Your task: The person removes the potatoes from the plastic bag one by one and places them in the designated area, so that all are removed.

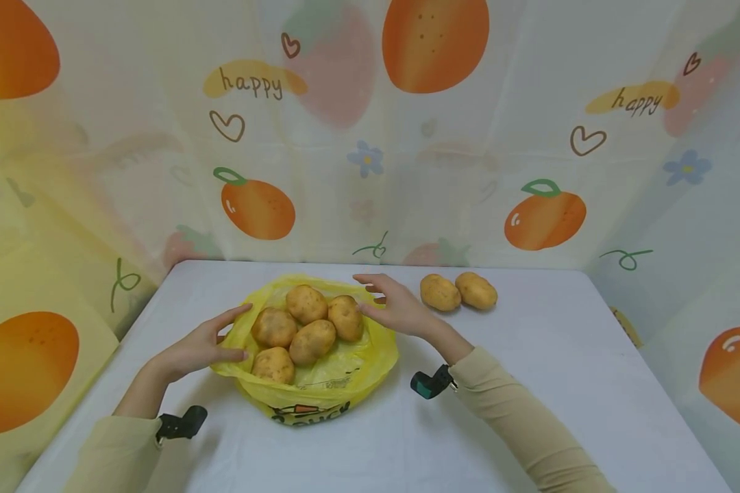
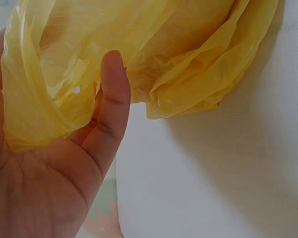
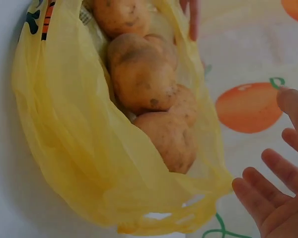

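A yellow plastic bag (image 1: 373, 363) stands wide-mouthed on the table, with several potatoes (image 1: 312, 342) inside it. At its left rim my left hand (image 1: 194, 349) has thumb and forefinger spread apart. The left wrist view shows a fold of the bag (image 2: 49, 119) lying against the palm and fingers of that hand, one finger straight. My right hand (image 1: 401, 308) hovers at the far right rim, its fingers apart and holding nothing. In the right wrist view its fingertips are close to the bag's edge (image 3: 188, 213).
Two loose potatoes (image 1: 440, 292) (image 1: 477, 291) lie side by side at the back of the white table (image 1: 530, 356), right of the bag. A printed curtain (image 1: 432, 164) with oranges hangs behind the table. Each wrist wears a black camera (image 1: 432, 383).
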{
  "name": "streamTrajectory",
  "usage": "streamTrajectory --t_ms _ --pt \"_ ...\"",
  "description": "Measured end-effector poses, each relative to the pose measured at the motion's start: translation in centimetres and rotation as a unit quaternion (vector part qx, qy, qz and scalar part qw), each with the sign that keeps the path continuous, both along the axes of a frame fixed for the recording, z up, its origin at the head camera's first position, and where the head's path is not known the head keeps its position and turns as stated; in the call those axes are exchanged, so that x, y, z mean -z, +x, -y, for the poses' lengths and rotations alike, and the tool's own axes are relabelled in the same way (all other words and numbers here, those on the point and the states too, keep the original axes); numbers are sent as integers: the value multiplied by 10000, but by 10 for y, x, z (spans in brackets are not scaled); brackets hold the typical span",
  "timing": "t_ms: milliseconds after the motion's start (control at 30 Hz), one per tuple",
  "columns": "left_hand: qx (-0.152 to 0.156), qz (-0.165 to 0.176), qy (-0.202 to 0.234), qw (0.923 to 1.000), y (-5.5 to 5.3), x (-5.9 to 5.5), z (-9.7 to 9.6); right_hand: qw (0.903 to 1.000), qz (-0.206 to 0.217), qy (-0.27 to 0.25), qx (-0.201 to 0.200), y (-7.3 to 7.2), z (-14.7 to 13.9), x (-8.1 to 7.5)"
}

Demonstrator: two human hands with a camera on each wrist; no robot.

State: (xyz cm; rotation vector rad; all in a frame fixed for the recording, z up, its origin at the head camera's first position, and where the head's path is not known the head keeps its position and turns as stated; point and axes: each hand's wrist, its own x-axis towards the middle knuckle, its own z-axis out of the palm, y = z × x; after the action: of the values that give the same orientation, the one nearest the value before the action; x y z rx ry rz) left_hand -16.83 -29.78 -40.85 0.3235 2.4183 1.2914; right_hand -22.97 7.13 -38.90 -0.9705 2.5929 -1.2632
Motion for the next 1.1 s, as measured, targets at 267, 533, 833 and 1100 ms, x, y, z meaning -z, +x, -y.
streamTrajectory --t_ms 267,533,833,1100 --pt "61 -19 1 10000 2 -2 -1 9996 236 31 -139 2 12 9" --pt "64 -10 68 10000 1 1 0 9989 236 348 -226 -4 17 10" --pt "65 -7 39 10000 2 -2 -1 9941 837 652 228 -10 20 9" --pt "99 19 91 9999 1 -2 0 9852 1278 860 747 -13 27 13"
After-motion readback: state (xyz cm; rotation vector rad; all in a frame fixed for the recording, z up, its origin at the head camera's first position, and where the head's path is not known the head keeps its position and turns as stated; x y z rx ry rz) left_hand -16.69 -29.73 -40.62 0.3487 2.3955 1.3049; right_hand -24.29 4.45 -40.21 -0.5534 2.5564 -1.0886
